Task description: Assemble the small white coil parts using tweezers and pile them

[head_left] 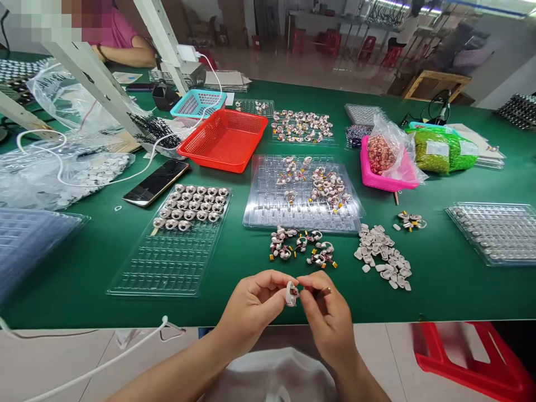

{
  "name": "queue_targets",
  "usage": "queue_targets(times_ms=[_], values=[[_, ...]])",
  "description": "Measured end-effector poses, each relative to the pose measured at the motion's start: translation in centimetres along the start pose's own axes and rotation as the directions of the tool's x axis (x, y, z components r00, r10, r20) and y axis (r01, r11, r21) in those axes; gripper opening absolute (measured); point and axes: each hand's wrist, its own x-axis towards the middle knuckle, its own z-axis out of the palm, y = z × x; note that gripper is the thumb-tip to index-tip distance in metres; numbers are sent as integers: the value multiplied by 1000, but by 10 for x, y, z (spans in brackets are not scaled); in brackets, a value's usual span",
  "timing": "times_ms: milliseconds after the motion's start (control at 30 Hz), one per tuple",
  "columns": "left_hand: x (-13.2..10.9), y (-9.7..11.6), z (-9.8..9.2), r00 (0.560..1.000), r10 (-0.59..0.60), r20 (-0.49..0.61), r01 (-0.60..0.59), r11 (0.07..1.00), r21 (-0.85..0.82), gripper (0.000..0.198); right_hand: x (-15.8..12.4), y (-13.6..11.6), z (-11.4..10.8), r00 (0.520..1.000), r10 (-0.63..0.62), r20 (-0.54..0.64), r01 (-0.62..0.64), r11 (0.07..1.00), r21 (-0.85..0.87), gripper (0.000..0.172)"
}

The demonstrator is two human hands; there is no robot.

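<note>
My left hand (251,307) pinches a small white earphone housing (288,297) just in front of the table edge; dark red inner parts show in its open side. Close against it, my right hand (330,315) has thumb and forefinger pressed together. A bit of something thin and dark shows between its fingers, too small to name. Beyond the hands lie loose earphone assemblies (280,244) with orange tabs. To their right is a spread of flat white covers (391,265). At left, a clear tray (167,273) carries rows of rounded white pieces (190,205) in its far half.
A clear tray stack (262,209) with more assemblies stands mid-table. Behind are a red basket (234,142), a blue basket (196,103) and a pink basket (389,178). A phone (156,182) and white cable (104,181) lie left. Another person's arm (134,53) rests at far left.
</note>
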Motion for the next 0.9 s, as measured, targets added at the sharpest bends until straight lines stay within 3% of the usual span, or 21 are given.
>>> queue_targets(times_ms=[300, 467, 600, 900], values=[[2, -10, 3, 999, 47, -2, -47, 990, -131, 23, 4, -1, 19, 998, 37, -60, -27, 988, 155, 12], [-1, -13, 2, 992, 125, -17, -126, 990, -60, 20, 6, -1, 29, 993, 60, -105, -33, 970, 243, 4], [-3, -11, -2, 985, 169, 35, -170, 985, 37, 21, 8, -1, 28, 988, 60, -141, -17, 958, 287, 3], [2, -7, -9, 981, 153, 121, -167, 979, 117, 20, 13, -10, 23, 985, 89, -150, -46, 962, 268, 9]])
